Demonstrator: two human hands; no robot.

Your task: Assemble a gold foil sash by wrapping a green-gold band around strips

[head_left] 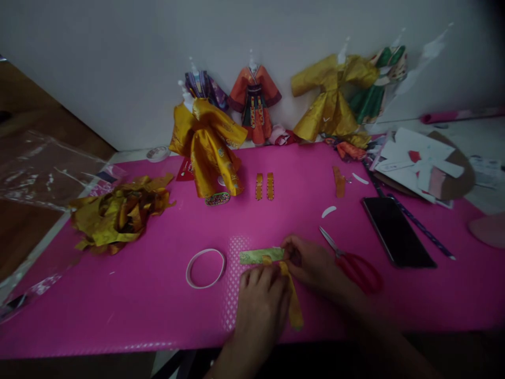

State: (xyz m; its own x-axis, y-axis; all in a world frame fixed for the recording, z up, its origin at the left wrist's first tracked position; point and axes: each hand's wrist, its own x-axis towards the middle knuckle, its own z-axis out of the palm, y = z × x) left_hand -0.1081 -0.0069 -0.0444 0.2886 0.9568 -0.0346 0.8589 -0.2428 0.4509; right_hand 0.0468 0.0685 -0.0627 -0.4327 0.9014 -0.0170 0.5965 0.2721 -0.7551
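A light green patterned fabric strip (256,256) lies crosswise on the pink table covering in front of me. My right hand (310,263) pinches its right end between thumb and fingers. A narrow yellow ribbon (294,308) hangs down from the green strip toward the table's near edge, and a short yellow bit shows above my knuckles. My left hand (262,295) rests over the ribbon with its fingers bent down; what sits under the fingertips is hidden. To the left lies a roll of tape (205,268), and red-handled scissors (355,266) lie right beside my right forearm.
Doll figures in a gold robe (209,142), an orange robe (255,100) and a yellow robe (333,95) stand along the wall. Crumpled gold fabric (118,210) lies left. Two decorated strips (264,186) lie mid-table. A phone (396,231), pencil (426,229) and paper cutouts (414,158) are right.
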